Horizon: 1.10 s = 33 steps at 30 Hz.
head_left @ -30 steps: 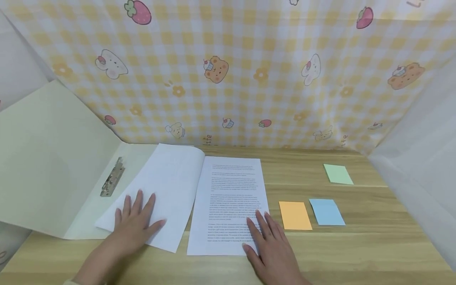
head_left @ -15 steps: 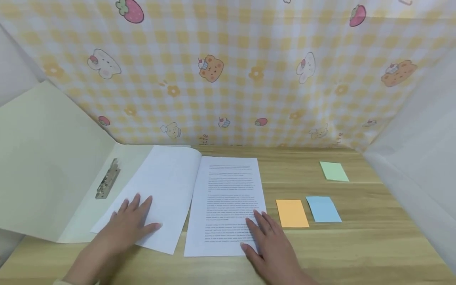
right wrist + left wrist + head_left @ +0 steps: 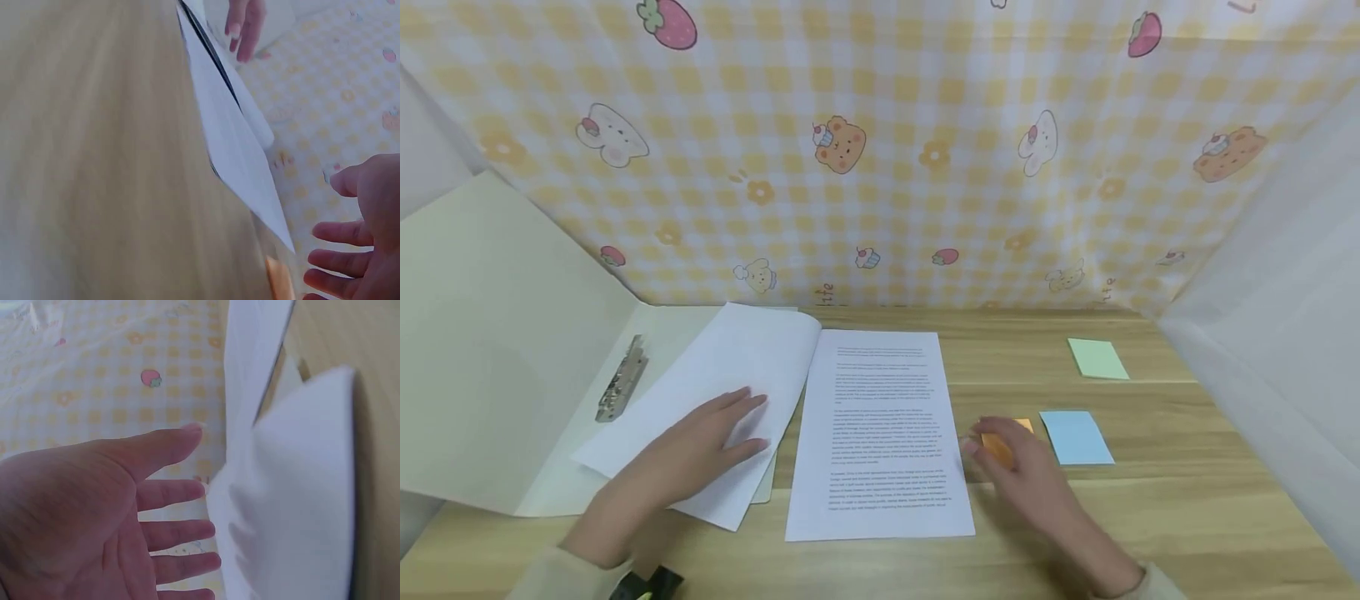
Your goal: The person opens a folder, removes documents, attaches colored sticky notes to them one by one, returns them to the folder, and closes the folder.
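My left hand [image 3: 703, 446] is over the blank turned-over page [image 3: 752, 358] on the left. Its fingers are loosely straight, and in the left wrist view the fingertips appear slightly off the paper [image 3: 300, 481]. Nothing is in its grasp. The printed sheet [image 3: 880, 433] lies flat in the middle, joined to the turned page at a curved fold. My right hand [image 3: 1030, 479] hovers over the orange sticky notes [image 3: 1022, 429], covering part of them. In the right wrist view its fingers are spread and hold nothing, with the orange notes [image 3: 281, 278] below.
An open pale folder [image 3: 497, 333] with a metal clip [image 3: 622, 383] lies at left, its cover raised. Blue sticky notes [image 3: 1077, 437] sit right of the orange ones, green notes [image 3: 1097, 358] farther back. A checked cloth [image 3: 880, 200] hangs behind the wooden table [image 3: 1195, 500].
My left hand has lifted and turned slightly to the right over the turned page. My right hand has left the printed sheet and moved right to the orange sticky notes.
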### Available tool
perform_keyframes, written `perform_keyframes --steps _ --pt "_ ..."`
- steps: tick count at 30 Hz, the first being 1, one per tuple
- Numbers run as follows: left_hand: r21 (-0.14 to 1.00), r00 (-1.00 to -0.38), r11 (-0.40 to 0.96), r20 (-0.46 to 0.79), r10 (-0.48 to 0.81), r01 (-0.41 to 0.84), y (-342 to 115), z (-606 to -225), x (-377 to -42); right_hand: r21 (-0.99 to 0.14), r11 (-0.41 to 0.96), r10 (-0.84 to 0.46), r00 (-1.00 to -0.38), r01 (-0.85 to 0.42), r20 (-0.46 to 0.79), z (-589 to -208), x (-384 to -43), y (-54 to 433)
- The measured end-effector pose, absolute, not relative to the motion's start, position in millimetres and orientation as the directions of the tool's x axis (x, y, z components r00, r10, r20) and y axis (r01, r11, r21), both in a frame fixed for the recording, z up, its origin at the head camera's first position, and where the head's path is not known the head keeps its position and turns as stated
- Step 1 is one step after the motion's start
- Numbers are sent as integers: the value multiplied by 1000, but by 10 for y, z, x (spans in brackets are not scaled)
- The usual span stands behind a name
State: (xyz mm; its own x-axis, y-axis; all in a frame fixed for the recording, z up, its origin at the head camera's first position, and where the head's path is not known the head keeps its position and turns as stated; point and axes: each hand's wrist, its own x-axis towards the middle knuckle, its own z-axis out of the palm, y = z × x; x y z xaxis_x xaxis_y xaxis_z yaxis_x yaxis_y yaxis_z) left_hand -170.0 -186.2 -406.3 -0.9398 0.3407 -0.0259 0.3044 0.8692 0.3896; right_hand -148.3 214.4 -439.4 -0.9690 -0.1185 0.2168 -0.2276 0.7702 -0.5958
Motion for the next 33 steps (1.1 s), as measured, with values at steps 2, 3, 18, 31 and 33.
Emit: perform_keyframes --steps 2,3,18,31,33 --pt "394 -929 858 -27 368 329 -1760 -4017 -1730 -632 750 -91 -977 -194 191 -4348 -1562 2276" --pt "395 -924 854 -30 380 338 -1703 -4003 -1743 -637 753 -76 -983 -167 167 -4322 -1606 2342" --pt "447 -861 813 -158 483 373 -967 -4184 -1964 -562 827 59 -998 32 31 -4184 -2233 3183" --pt "391 -864 852 -218 454 349 -892 -4347 -1883 -432 893 132 -991 128 -20 -4103 -2601 3629" --pt "391 -866 853 -216 451 347 -892 -4349 -1875 -417 895 148 -987 162 -65 -4107 -2633 3715"
